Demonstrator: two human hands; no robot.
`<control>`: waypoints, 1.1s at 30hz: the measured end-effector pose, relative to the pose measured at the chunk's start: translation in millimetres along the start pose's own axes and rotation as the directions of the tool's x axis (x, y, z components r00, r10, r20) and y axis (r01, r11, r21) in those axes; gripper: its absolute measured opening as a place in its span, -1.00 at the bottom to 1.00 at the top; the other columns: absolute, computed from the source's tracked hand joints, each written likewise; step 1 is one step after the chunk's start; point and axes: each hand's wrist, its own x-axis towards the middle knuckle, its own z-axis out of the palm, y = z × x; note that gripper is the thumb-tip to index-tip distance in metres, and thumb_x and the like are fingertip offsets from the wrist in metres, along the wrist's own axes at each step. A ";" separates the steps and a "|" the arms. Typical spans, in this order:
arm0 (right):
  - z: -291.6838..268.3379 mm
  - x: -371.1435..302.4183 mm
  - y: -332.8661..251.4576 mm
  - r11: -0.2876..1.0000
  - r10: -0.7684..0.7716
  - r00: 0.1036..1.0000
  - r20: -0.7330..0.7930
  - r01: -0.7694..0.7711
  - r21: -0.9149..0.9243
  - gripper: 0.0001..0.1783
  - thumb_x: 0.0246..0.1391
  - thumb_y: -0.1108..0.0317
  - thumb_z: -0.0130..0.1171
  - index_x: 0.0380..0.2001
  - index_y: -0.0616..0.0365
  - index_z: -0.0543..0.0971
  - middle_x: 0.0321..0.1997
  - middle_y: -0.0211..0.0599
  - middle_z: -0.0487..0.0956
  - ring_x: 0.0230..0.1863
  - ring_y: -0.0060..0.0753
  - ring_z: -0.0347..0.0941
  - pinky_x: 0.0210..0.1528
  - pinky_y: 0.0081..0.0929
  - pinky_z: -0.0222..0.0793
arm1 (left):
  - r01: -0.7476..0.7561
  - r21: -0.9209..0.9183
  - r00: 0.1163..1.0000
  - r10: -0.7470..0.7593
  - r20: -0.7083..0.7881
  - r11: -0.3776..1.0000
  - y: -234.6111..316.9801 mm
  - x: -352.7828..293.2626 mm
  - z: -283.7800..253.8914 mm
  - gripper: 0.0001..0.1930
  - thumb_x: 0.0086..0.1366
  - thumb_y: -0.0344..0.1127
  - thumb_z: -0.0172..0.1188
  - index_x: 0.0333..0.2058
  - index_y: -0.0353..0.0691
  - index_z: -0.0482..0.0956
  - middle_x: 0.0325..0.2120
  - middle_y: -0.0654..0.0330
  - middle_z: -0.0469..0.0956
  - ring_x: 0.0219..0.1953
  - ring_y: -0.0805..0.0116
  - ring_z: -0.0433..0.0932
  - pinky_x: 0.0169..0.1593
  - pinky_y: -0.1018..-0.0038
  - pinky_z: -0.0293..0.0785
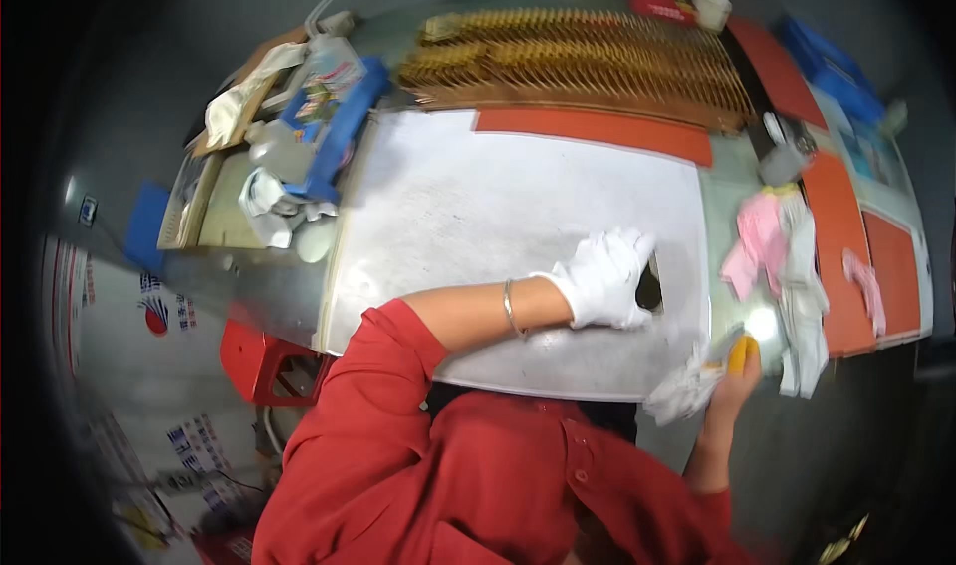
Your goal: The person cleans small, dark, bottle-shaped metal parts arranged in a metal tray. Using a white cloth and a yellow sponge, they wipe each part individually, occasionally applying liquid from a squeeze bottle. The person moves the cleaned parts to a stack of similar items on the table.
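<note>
The left hand (604, 278), in a white cloth glove, lies flat and spread on a large pale grey metal sheet (498, 226), fingers extended, grasping nothing; a thin bangle sits on the bare wrist behind it; a small dark rectangular cutout (648, 290) in the sheet lies just beside the gloved fingertips, on their right. The right hand (735, 378), bare, is closed around a small yellow-orange object (738, 353) together with a crumpled white cloth (682, 391); the cloth hangs at the near right corner of the sheet, touching its edge; what the yellow-orange object is cannot be told. Just beyond the right hand lie pink and white rags (772, 246) on the bench. Well beyond the left hand, past an orange strip (597, 127), stands a rack of ribbed golden-brown parts (588, 62). Far to the left of the left hand sits a clutter of bottles, blue pieces and white wrappings (299, 137).
</note>
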 end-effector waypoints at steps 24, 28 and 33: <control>-4.7 -0.9 4.8 0.998 0.064 0.991 -0.115 -0.063 0.009 -0.83 0.19 0.29 -0.06 -0.37 0.17 0.38 -0.46 -0.51 0.38 -0.50 -0.70 0.26 -0.46 -0.70 0.21 | 0.050 0.408 0.989 -0.103 0.110 0.912 -233.5 100.6 -193.0 0.12 -0.28 0.04 0.42 0.20 -0.29 -0.02 0.04 -0.04 0.29 0.07 0.08 0.31 0.09 0.35 0.27; 1.0 -2.7 0.5 1.000 0.031 0.991 -0.133 -0.032 0.001 -0.83 0.19 0.29 -0.07 -0.37 0.17 0.37 -0.47 -0.51 0.37 -0.52 -0.70 0.26 -0.50 -0.70 0.21 | 0.156 0.311 0.981 -0.185 0.064 0.937 -246.3 65.1 -235.8 0.11 -0.33 0.05 0.44 0.17 -0.32 0.06 0.10 -0.09 0.21 0.13 0.08 0.25 0.16 0.40 0.21; 0.5 -1.2 3.9 0.998 0.062 0.989 -0.134 -0.061 0.016 -0.83 0.19 0.29 -0.08 -0.38 0.16 0.36 -0.49 -0.52 0.35 -0.54 -0.71 0.25 -0.54 -0.70 0.19 | 0.129 0.453 0.987 -0.158 0.027 0.882 -290.1 35.0 -236.4 0.08 -0.35 0.07 0.45 0.14 -0.31 0.13 0.04 -0.07 0.30 0.08 0.07 0.30 0.11 0.38 0.26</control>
